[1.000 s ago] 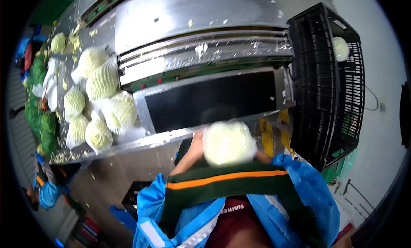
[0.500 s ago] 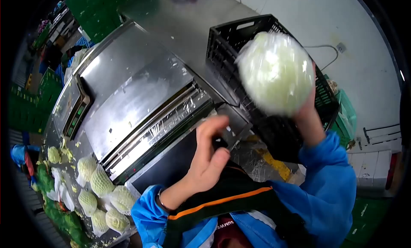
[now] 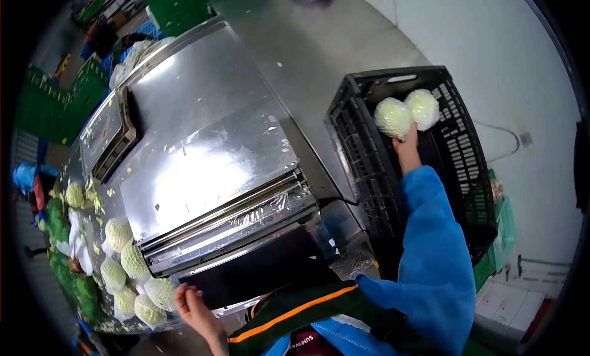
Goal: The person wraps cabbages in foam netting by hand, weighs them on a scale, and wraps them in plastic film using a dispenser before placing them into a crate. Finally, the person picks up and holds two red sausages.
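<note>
My right hand [image 3: 407, 152] reaches down into a black plastic crate [image 3: 362, 131], its fingers on the near side of a pale green cabbage [image 3: 392, 117] wrapped in clear film. A second wrapped cabbage [image 3: 423, 109] touches it, at the far end of the crate. My left hand [image 3: 198, 312] hangs at the table's near edge with its fingers apart and holds nothing. Beside it lie several cabbages in white foam nets, the nearest netted cabbage [image 3: 161, 293] just past the fingertips.
A steel film-wrapping machine [image 3: 203, 141] with a film roller and dark front plate [image 3: 258, 267] stands before me. Left of it sits a scale [image 3: 114, 138]. Green crates [image 3: 46, 104], green net bags [image 3: 70, 282] and a person in blue [image 3: 26, 178] are farther left.
My right hand has lowered the wrapped cabbage from above the crate into it, against another one. My left hand has moved left and down, toward the netted cabbages.
</note>
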The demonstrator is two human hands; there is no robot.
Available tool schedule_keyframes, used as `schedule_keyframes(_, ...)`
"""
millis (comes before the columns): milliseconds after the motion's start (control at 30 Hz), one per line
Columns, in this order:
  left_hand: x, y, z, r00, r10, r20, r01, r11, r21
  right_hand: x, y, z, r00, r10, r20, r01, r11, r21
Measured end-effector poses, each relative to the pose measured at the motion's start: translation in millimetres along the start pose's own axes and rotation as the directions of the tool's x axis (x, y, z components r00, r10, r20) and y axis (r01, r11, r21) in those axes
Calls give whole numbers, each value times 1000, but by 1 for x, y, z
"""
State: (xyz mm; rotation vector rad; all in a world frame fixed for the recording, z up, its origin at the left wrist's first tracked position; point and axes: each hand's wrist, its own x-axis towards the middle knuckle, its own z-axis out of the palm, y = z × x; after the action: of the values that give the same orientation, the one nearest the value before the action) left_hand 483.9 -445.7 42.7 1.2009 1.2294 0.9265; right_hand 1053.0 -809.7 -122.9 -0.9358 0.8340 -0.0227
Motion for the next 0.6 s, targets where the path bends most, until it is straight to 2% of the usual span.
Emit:
schedule_keyframes(67, 14, -6, -38, 959, 10, -282, -13, 1000, -8, -5, -3, -5, 992, -51, 116, 57, 997, -43)
schedule_keyframes(100, 19, -11, -60, 935, 15, -353, -28, 999, -31, -14, -1, -6, 967, -171, 191, 198, 972, -129)
schedule_keyframes(133, 22, -20, -85, 895, 27, -446, -52, 998, -45, -81, 0, 20, 917, -380, 119, 398, 856, -330)
schedule_keyframes(167, 29, -36, -105, 873, 49, -486, -44, 999, 22, -90, -1, 23, 849, -489, 198, 521, 717, -464)
schedule_keyframes(200, 34, -39, -106, 831, 76, -551, 23, 985, 171, -85, -7, 19, 793, -523, 312, 602, 591, -538)
schedule_keyframes(233, 40, -55, -124, 844, 163, -512, 5, 950, 311, -79, -18, 14, 742, -532, 408, 661, 479, -578)
schedule_keyframes(267, 52, -86, -145, 798, 243, -551, -30, 930, 366, -75, -29, 15, 705, -523, 479, 699, 396, -595)
schedule_keyframes(300, 58, -111, -162, 744, 252, -619, -91, 956, 279, -76, -40, 17, 675, -513, 531, 725, 328, -605)
schedule_keyframes(367, 59, -130, -176, 694, 23, -720, 90, 989, 119, -86, -63, 28, 619, -512, 596, 765, 221, -604)
schedule_keyframes(400, 58, -129, -179, 711, -42, -702, 167, 980, 111, -103, -71, 38, 583, -510, 632, 791, 179, -585)
schedule_keyframes(467, 60, -122, -181, 614, -111, -782, 398, 899, 185, -155, -84, 62, 486, -507, 712, 854, 106, -509)
schedule_keyframes(567, 62, -132, -220, 709, -161, -687, 334, 934, 126, -295, -62, 116, 290, -398, 870, 957, 115, -266)
schedule_keyframes(600, 65, -140, -233, 788, -237, -569, 283, 959, -9, -353, -39, 131, 220, -310, 925, 972, 154, -179)
